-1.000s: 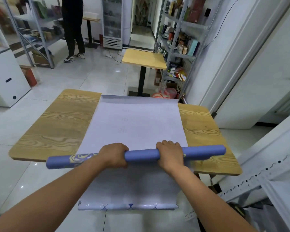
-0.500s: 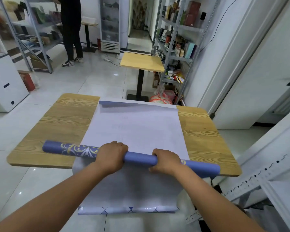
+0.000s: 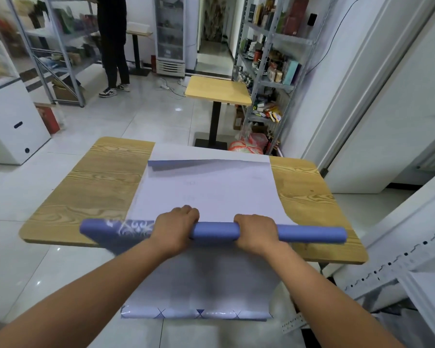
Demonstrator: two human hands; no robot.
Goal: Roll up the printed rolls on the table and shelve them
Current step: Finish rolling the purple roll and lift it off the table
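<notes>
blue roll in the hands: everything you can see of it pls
The blue roll is a long periwinkle tube, smooth paper or film by its look, lying crosswise over the white sheet near the wooden table's front edge. Its right end is tight and plain; its left end is blurred, looser, with a white scroll pattern. Both ends overshoot the sheet. The left grip and right grip curl over its middle, a bare stretch between them.
</notes>
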